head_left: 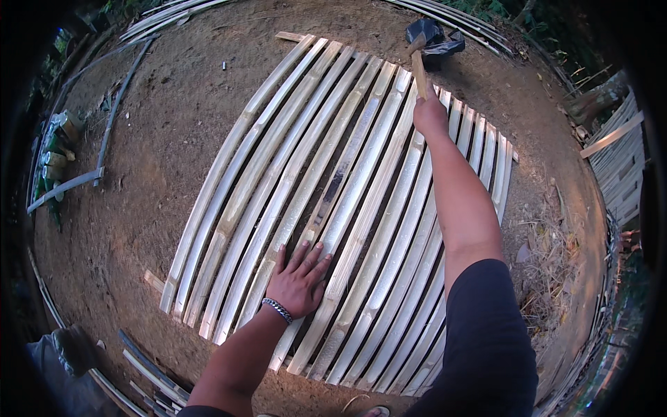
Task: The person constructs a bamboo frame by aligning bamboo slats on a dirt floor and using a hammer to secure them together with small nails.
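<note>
A panel of split bamboo slats point(361, 181) lies flat on bare earth, pale concave faces up, with dark gaps between them. My left hand point(299, 278) presses flat on the slats near the panel's near edge, fingers spread, a metal bracelet on the wrist. My right hand point(431, 115) reaches out to the far side and grips the wooden handle of a hammer point(419, 62). The hammer's head points away, just past the panel's far edge.
A black plastic bag point(438, 38) lies on the ground beyond the hammer. Loose bamboo strips lie at the far left point(104, 139), near left point(153, 375) and top. Stacked bamboo pieces point(618, 160) stand at the right. Dry debris point(549, 257) covers the ground right of the panel.
</note>
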Available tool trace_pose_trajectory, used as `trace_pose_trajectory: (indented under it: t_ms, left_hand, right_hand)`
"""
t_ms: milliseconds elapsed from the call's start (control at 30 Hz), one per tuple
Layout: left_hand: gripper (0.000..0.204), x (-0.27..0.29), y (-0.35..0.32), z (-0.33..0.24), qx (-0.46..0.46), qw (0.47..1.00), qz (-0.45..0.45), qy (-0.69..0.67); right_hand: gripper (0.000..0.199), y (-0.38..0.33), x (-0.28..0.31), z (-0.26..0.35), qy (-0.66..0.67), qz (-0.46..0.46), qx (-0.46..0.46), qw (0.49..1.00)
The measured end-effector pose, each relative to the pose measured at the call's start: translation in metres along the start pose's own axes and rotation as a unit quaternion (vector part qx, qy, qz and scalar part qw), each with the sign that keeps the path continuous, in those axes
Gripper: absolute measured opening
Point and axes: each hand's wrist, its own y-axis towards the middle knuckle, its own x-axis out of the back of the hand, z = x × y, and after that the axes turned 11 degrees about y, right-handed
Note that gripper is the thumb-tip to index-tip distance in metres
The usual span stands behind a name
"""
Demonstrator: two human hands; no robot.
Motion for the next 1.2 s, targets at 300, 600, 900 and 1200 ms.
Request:
trace_pose_trajectory:
  t_ms: [300, 600, 900, 1200]
  left_hand:
    - [0.057, 0.003, -0.002, 0.004, 0.008, 0.999, 0.025, 0.021]
    - [0.057, -0.001, -0.002, 0.004, 0.011, 1.000, 0.001, 0.003]
    - [0.057, 0.000, 0.002, -0.001, 0.008, 1.000, 0.022, 0.006]
    - [0.057, -0.002, -0.003, 0.007, 0.013, 1.000, -0.002, 0.004]
  right_hand:
    - [0.058, 0.000, 0.028, 0.051, 0.062, -0.055, 0.054, 0.995]
    - [0.058, 0.008, 0.018, 0.027, 0.039, -0.076, 0.052, 0.995]
    - [0.060, 0.034, -0.003, -0.028, -0.111, 0.091, -0.010, 0.990]
    - [0.063, -0.004, 0.018, 0.035, 0.017, -0.019, -0.036, 0.999]
